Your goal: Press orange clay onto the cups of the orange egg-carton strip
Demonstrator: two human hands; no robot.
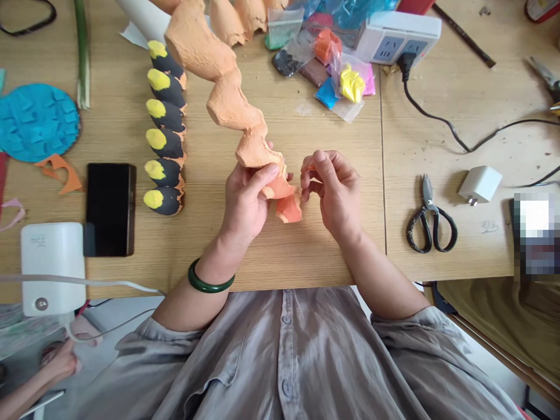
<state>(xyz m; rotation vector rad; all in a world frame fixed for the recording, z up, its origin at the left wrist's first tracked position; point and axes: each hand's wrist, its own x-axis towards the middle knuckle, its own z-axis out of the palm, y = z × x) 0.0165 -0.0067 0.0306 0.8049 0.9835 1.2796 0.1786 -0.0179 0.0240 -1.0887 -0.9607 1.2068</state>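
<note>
My left hand grips the near end of an orange egg-carton strip, thumb on top. The strip is a row of cup shapes slanting up to the upper left. Its last cup is torn open and sticks out past my fingers. Just right of that end, my right hand is closed, thumb against the fingers. A bit of orange shows at its fingertips, perhaps a torn scrap, too small to make out. To the left stands a row of black, yellow-tipped egg-carton cups.
Scissors and a white plug adapter lie to the right. A power strip with a black cable and bags of coloured clay are at the back. On the left are a phone, a white power bank and a blue disc.
</note>
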